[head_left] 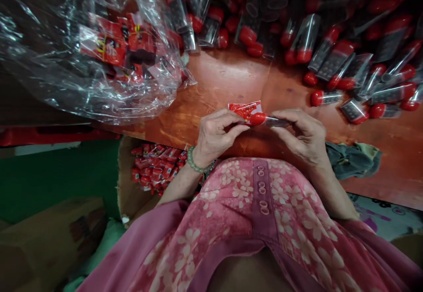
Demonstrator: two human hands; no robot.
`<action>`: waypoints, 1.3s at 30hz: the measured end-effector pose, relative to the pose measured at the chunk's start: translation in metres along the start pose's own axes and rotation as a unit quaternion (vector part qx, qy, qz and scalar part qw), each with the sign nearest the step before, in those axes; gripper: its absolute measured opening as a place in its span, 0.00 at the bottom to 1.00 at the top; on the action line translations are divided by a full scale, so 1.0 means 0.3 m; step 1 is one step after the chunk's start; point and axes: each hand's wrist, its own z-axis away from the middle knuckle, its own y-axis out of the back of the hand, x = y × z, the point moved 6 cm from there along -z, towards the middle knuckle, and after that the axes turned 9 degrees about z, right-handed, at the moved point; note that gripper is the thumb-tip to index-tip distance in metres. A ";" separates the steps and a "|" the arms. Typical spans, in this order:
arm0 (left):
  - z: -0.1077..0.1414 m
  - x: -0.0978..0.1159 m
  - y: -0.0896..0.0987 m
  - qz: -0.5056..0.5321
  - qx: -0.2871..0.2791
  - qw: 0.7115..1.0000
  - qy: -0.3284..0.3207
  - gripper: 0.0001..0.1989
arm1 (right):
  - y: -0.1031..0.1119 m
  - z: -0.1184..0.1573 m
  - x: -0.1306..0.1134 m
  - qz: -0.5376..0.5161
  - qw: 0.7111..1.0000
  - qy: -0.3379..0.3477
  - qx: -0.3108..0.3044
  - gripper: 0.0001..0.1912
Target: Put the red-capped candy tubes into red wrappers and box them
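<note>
Just above the near edge of the wooden table, my two hands meet over one small item. My left hand [214,135] pinches a red printed wrapper [240,109] between thumb and fingers. My right hand [303,135] grips the dark, see-through end of a red-capped clear tube [257,118], which lies level with its cap pointing left. The cap is against the wrapper's lower edge; whether it sits inside or in front, I cannot tell. My fingertips hide part of both things.
Many red-capped clear tubes [335,60] are heaped at the back and right of the table [228,76]. A clear plastic bag [139,102] with red wrappers lies at the left. Below is a cardboard box [124,181] of red wrapped pieces. A dark cloth [352,159] lies right.
</note>
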 end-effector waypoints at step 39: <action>-0.013 -0.098 -0.077 0.244 -0.236 0.912 0.228 0.19 | -0.069 -0.061 -0.004 -0.170 0.962 -0.057 -0.206 0.12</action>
